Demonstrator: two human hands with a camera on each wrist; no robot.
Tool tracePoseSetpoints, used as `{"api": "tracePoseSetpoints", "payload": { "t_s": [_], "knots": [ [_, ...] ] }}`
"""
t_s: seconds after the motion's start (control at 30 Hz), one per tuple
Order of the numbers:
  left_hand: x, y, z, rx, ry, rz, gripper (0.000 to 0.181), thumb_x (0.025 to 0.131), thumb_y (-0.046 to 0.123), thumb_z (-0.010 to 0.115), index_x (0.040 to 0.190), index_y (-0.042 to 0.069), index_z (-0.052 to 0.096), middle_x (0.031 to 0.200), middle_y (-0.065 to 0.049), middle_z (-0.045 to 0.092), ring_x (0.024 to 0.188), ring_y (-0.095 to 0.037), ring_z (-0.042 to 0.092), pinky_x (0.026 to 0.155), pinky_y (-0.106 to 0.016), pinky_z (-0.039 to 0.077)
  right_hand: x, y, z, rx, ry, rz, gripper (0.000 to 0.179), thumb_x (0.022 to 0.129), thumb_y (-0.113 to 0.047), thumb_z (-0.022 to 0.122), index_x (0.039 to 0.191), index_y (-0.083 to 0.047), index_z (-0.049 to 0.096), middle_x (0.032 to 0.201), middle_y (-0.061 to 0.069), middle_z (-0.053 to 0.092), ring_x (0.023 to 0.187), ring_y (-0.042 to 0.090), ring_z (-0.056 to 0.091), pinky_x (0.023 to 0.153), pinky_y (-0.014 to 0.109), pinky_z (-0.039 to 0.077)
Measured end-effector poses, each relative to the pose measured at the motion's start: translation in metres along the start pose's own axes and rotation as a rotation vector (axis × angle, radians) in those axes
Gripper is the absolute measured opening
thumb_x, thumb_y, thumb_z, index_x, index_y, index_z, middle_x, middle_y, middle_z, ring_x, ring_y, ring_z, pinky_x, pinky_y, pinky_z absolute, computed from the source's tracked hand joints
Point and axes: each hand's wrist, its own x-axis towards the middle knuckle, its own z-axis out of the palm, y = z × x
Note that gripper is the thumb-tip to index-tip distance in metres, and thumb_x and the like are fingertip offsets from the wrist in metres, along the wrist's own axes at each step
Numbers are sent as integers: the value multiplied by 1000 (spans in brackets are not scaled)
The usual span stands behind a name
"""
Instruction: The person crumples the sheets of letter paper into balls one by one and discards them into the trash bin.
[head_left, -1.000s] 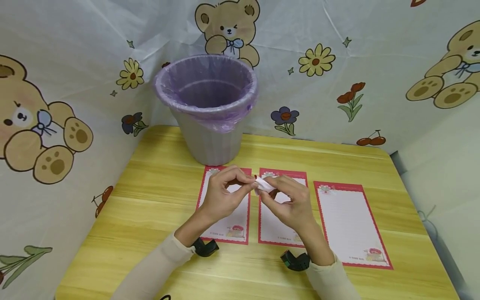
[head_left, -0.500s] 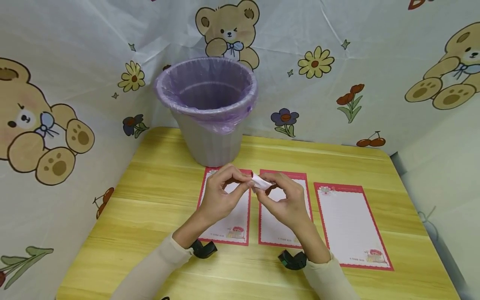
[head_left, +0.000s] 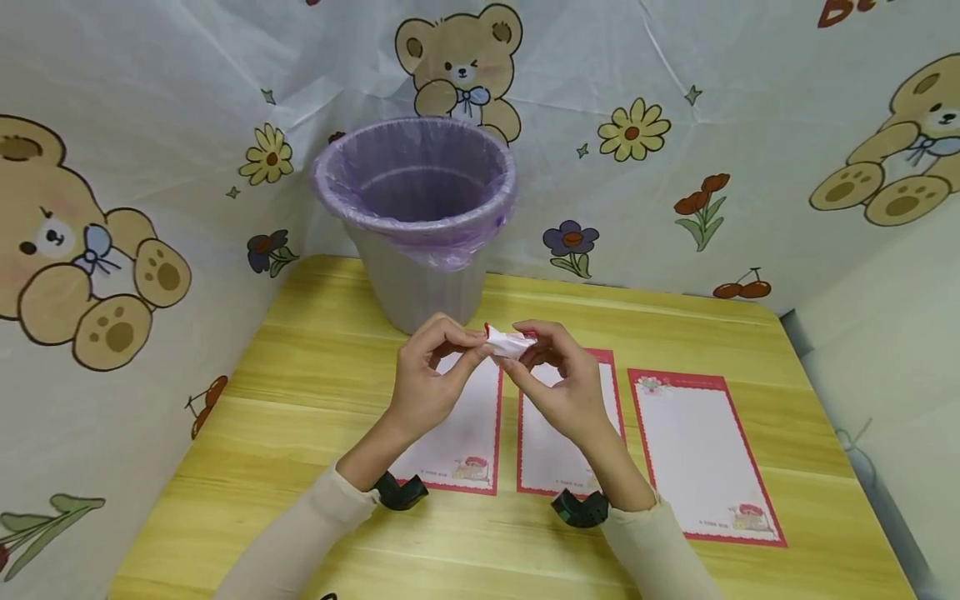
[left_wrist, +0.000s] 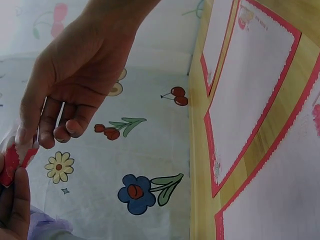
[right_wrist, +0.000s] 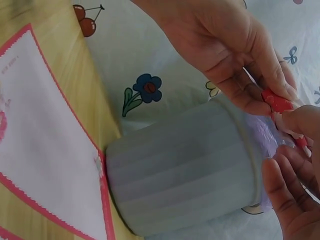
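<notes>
A small crumpled piece of white paper with red edges (head_left: 510,342) is held up between both hands above the table. My left hand (head_left: 423,379) pinches its left end between thumb and forefinger. At the other end my right hand (head_left: 562,387) pinches it with thumb and fingers. In the left wrist view, red paper (left_wrist: 11,162) shows between the fingertips, with the right hand (left_wrist: 75,75) coming from above. The right wrist view shows the red and white paper (right_wrist: 278,104) between the left hand (right_wrist: 227,47) and the right hand (right_wrist: 295,190).
Three red-bordered note sheets lie on the wooden table (head_left: 300,367): left (head_left: 457,442), middle (head_left: 562,442) and right (head_left: 701,458). A grey bin (head_left: 427,287) with a purple liner (head_left: 450,242) stands at the back. A bear-print cloth (head_left: 570,50) hangs behind.
Both hands have shifted slightly left and farther up in view with the crumpled paper. The paper now lies nearly level, and red shows at its right end.
</notes>
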Motion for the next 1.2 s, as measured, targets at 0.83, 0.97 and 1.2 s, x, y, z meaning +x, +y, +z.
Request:
{"api": "tracePoseSetpoints", "payload": {
  "t_s": [0.83,0.97,1.2],
  "knots": [
    [9,-4,-31,37,121,35,18,90,-14,78,105,-8,70,102,-23,64,99,-10,69,86,-19,64,39,28,8,132,39,116,32,97,0,76,128,-4,70,100,9,70,86,14,66,75,18,61],
    [10,-6,-36,66,113,50,19,89,-13,79,105,-7,71,100,-21,64,95,-10,67,81,-17,62,47,35,9,208,60,179,29,99,-1,74,128,-1,70,103,1,70,87,14,67,74,19,61],
    [14,-6,-45,96,119,70,22,87,-16,80,104,-6,71,100,-21,65,97,-10,68,81,-17,62,58,43,9,224,66,216,33,101,-4,73,132,3,66,107,-4,70,84,13,67,74,21,63]
  ]
}}
